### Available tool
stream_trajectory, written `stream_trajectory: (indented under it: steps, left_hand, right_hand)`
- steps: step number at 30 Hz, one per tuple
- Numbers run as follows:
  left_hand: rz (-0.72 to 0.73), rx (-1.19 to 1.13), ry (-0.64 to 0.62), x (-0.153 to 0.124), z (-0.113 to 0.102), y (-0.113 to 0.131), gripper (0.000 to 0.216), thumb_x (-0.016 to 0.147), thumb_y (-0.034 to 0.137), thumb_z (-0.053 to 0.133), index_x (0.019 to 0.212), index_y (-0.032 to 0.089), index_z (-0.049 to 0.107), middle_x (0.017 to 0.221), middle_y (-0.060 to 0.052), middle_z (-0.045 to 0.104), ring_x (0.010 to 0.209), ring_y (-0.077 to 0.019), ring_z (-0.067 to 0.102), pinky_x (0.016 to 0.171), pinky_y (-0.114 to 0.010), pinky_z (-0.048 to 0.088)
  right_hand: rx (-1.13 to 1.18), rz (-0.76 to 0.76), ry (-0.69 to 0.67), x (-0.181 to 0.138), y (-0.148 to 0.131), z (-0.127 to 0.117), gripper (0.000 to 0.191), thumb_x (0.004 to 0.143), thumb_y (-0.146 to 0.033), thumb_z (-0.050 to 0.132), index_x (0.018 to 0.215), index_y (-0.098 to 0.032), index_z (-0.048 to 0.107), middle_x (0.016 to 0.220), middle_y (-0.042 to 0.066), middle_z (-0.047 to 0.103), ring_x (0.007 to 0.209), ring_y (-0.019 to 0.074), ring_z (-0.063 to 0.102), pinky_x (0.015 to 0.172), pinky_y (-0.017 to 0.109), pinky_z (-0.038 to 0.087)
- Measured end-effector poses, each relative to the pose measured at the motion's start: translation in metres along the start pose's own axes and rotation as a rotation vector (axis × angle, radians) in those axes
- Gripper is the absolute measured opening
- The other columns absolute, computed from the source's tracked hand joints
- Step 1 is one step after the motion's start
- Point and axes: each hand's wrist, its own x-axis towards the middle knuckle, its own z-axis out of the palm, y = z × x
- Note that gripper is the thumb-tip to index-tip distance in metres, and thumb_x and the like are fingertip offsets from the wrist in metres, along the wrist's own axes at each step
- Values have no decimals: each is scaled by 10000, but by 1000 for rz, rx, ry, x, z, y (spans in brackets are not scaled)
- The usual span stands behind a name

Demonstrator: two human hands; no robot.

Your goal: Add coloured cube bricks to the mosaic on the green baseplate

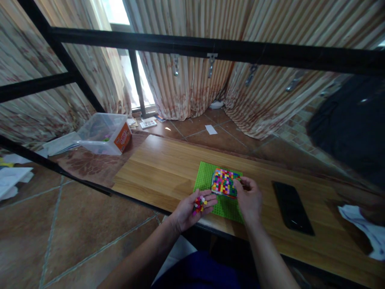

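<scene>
My left hand (pixel 192 209) is palm up with its fingers stretched out, cradling a small heap of colourful toy bricks (pixel 199 204). Its fingertips reach close to the near left corner of a square block of many-coloured bricks (pixel 223 181). That block sits on a green studded baseplate (pixel 228 209). Over the block's right edge, my right hand (pixel 249 197) has thumb and fingers pinched together at the top studs. Whatever lies between those fingertips is too small or hidden to make out.
The wooden table (pixel 162 168) carries a black phone (pixel 292 206) at right and crumpled white paper (pixel 362 228) beyond it. A clear plastic bin (pixel 100 134) stands on the floor at left. A black metal bar (pixel 192 46) crosses in front of the curtains (pixel 186 88).
</scene>
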Motion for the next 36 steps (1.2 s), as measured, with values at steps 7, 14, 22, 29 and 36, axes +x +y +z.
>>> stream_trajectory:
  steps: [7,14,22,29,36]
  left_hand:
    - [-1,21,39,0,1,0,390,959,370,451,1180,84,598,1232,-186,631,1062,-229,641,875,-314,471]
    - [16,15,14,-1,3,-1,374,966,358,432,1147,92,622,1202,-159,650,1031,-214,647,900,-314,461]
    - [39,-21,11,1,0,-2,383,973,361,416,1075,86,663,1051,-121,692,860,-151,650,811,-258,480]
    - [34,-15,-24,3,-3,-3,379,962,368,442,1066,85,673,1075,-131,685,884,-154,643,802,-238,481]
    - [36,-11,-29,1,-1,-2,375,968,360,434,1107,81,644,1069,-139,692,917,-171,656,865,-285,479]
  right_hand:
    - [-30,-4,-1,0,-5,-1,491,742,-551,614,1003,-138,655,912,116,689,770,205,612,727,345,471]
    - [-51,-165,-1,-28,-21,-15,359,859,-479,522,969,-171,670,926,86,679,817,200,618,771,344,474]
    - [-180,-420,-446,-85,-40,-2,224,912,-341,506,988,-233,686,994,54,657,958,206,589,862,358,456]
    - [-346,-462,-457,-86,-39,10,199,908,-293,514,939,-229,700,943,63,644,913,224,576,822,365,452]
    - [-138,-298,-421,-83,-39,-2,211,889,-366,531,866,-221,681,929,43,674,882,196,609,796,324,462]
